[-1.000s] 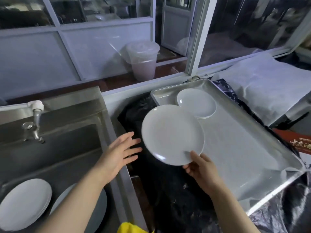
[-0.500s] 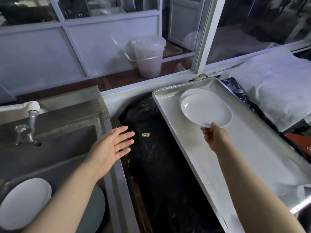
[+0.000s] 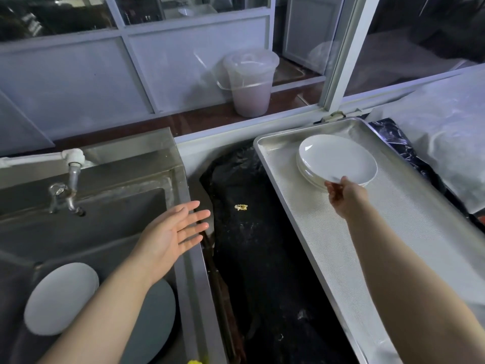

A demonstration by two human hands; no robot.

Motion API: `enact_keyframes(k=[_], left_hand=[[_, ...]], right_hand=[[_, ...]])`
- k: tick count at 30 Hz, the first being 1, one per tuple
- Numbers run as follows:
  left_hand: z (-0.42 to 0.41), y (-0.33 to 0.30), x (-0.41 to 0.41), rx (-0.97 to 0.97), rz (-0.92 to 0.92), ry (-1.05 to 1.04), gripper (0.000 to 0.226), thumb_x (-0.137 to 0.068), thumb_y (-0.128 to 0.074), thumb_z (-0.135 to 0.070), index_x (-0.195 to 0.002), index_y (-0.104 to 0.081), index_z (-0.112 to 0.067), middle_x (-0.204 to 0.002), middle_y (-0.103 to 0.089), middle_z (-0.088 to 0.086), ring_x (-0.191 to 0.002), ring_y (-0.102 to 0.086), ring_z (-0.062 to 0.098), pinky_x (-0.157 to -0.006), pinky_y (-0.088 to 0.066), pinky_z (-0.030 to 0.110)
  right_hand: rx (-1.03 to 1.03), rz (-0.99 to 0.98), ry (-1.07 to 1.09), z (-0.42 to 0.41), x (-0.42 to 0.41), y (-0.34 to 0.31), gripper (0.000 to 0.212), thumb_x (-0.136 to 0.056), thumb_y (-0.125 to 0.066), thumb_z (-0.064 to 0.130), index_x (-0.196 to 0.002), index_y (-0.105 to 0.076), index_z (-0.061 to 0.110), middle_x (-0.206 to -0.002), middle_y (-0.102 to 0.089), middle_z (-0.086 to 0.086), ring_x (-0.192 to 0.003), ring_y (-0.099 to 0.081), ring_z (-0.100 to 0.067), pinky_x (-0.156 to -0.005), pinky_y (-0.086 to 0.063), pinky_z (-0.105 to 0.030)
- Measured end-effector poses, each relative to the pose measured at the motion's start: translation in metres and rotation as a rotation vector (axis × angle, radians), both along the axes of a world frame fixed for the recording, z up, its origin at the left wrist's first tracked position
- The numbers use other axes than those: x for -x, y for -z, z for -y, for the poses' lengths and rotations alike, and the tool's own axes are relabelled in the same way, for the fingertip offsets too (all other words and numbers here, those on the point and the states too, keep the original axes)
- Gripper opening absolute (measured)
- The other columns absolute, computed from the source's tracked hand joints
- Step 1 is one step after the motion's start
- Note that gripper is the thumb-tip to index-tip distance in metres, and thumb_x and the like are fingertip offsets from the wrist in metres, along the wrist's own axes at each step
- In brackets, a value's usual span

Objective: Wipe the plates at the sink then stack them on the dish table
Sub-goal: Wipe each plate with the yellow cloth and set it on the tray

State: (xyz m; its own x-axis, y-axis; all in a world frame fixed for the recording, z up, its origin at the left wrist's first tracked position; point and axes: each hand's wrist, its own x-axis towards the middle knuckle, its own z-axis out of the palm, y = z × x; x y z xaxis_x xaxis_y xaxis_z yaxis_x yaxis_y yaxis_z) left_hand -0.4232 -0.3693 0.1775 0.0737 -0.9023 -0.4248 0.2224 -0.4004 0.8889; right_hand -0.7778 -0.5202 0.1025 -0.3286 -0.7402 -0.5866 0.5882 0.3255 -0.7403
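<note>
My right hand [image 3: 343, 195] pinches the near rim of a white plate [image 3: 337, 158], which lies almost flat on a small stack of white plates [image 3: 309, 177] at the far end of the metal tray [image 3: 393, 245]. My left hand [image 3: 173, 232] hovers with fingers spread over the right edge of the steel sink [image 3: 110, 222], holding nothing. In the sink's near left corner lie a white plate [image 3: 61, 298] and a grey plate [image 3: 154, 319], partly hidden by my left forearm.
A tap [image 3: 65, 190] juts over the sink's back wall. Black plastic sheeting [image 3: 262, 258] with a small scrap [image 3: 241, 207] fills the gap between sink and tray. A lidded plastic bucket [image 3: 249, 82] stands behind the window; white cloth [image 3: 446, 148] lies right of the tray.
My right hand carried the plate away from the sink and lowered it onto the stack on the tray. My left hand stayed spread over the sink's edge.
</note>
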Motion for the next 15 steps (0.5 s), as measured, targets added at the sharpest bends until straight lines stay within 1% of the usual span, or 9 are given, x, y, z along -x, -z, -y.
enact_keyframes(k=[3, 4, 7, 8, 10, 11, 12, 14, 15], left_hand=[[-0.002, 0.0, 0.0, -0.003, 0.001, -0.009, 0.028, -0.101, -0.042, -0.025, -0.119, -0.062, -0.019, -0.112, -0.072, 0.006, -0.096, -0.071, 0.019, -0.082, -0.05, 0.037], [-0.003, 0.0, 0.0, -0.003, 0.002, -0.009, 0.028, -0.101, -0.042, -0.025, -0.12, -0.062, -0.019, -0.112, -0.072, 0.006, -0.096, -0.071, 0.019, -0.082, -0.05, 0.037], [-0.004, 0.0, 0.001, -0.004, 0.0, -0.008, 0.028, -0.101, -0.042, -0.024, -0.12, -0.062, -0.019, -0.112, -0.072, 0.005, -0.095, -0.071, 0.019, -0.082, -0.05, 0.036], [-0.004, 0.0, 0.001, -0.006, -0.003, -0.008, 0.028, -0.101, -0.042, -0.024, -0.12, -0.062, -0.019, -0.112, -0.072, 0.005, -0.095, -0.071, 0.019, -0.082, -0.05, 0.036], [-0.005, 0.001, 0.003, -0.01, -0.01, -0.01, 0.028, -0.101, -0.042, -0.024, -0.12, -0.062, -0.02, -0.112, -0.072, 0.005, -0.096, -0.071, 0.019, -0.081, -0.05, 0.036], [-0.005, 0.002, 0.004, -0.012, -0.013, -0.01, 0.028, -0.101, -0.042, -0.024, -0.12, -0.062, -0.019, -0.112, -0.072, 0.005, -0.096, -0.071, 0.019, -0.081, -0.05, 0.036], [-0.006, 0.003, 0.005, -0.015, -0.016, -0.008, 0.028, -0.101, -0.042, -0.023, -0.12, -0.062, -0.019, -0.113, -0.072, 0.005, -0.097, -0.071, 0.019, -0.081, -0.05, 0.036], [-0.007, 0.005, 0.009, -0.021, -0.024, -0.003, 0.029, -0.101, -0.041, -0.022, -0.121, -0.062, -0.019, -0.113, -0.072, 0.005, -0.097, -0.071, 0.019, -0.081, -0.05, 0.036], [-0.007, 0.006, 0.01, -0.024, -0.029, -0.001, 0.029, -0.101, -0.041, -0.022, -0.121, -0.062, -0.018, -0.113, -0.072, 0.005, -0.098, -0.071, 0.019, -0.081, -0.05, 0.036]], right_hand=[[-0.013, 0.001, 0.007, 0.0, -0.001, 0.003, 0.03, -0.102, -0.041, 0.019, -0.128, -0.041, 0.002, -0.07, -0.064, -0.016, -0.043, -0.055, -0.012, -0.037, -0.04, -0.016], [-0.014, 0.006, 0.01, 0.0, -0.001, 0.004, 0.032, -0.102, -0.041, 0.019, -0.129, -0.041, 0.001, -0.071, -0.064, -0.016, -0.042, -0.055, -0.012, -0.037, -0.04, -0.016], [-0.026, -0.002, 0.021, 0.0, 0.001, 0.003, 0.029, -0.101, -0.046, 0.02, -0.124, -0.044, 0.002, -0.057, -0.066, -0.013, -0.039, -0.057, -0.012, -0.037, -0.042, -0.017], [-0.035, -0.012, 0.032, 0.0, 0.002, 0.002, 0.028, -0.1, -0.049, 0.019, -0.122, -0.045, 0.003, -0.06, -0.067, -0.013, -0.04, -0.059, -0.013, -0.038, -0.044, -0.017], [-0.058, -0.017, 0.071, 0.001, 0.007, 0.002, 0.027, -0.095, -0.059, 0.016, -0.114, -0.048, 0.002, -0.077, -0.067, -0.016, -0.042, -0.063, -0.015, -0.039, -0.049, -0.02], [-0.07, -0.02, 0.08, 0.002, 0.009, 0.002, 0.026, -0.092, -0.063, 0.015, -0.11, -0.05, 0.001, -0.081, -0.067, -0.016, -0.043, -0.064, -0.016, -0.04, -0.05, -0.021], [-0.081, -0.033, 0.072, 0.002, 0.012, 0.002, 0.026, -0.09, -0.066, 0.015, -0.105, -0.052, -0.001, -0.079, -0.068, -0.015, -0.043, -0.064, -0.015, -0.04, -0.05, -0.021], [-0.107, -0.094, 0.011, 0.003, 0.016, 0.003, 0.025, -0.09, -0.066, 0.019, -0.094, -0.054, -0.003, -0.06, -0.068, -0.011, -0.042, -0.064, -0.014, -0.039, -0.05, -0.021], [-0.123, -0.137, -0.026, 0.004, 0.017, 0.004, 0.026, -0.092, -0.065, 0.021, -0.089, -0.055, -0.002, -0.054, -0.066, -0.009, -0.041, -0.063, -0.014, -0.039, -0.05, -0.021]])
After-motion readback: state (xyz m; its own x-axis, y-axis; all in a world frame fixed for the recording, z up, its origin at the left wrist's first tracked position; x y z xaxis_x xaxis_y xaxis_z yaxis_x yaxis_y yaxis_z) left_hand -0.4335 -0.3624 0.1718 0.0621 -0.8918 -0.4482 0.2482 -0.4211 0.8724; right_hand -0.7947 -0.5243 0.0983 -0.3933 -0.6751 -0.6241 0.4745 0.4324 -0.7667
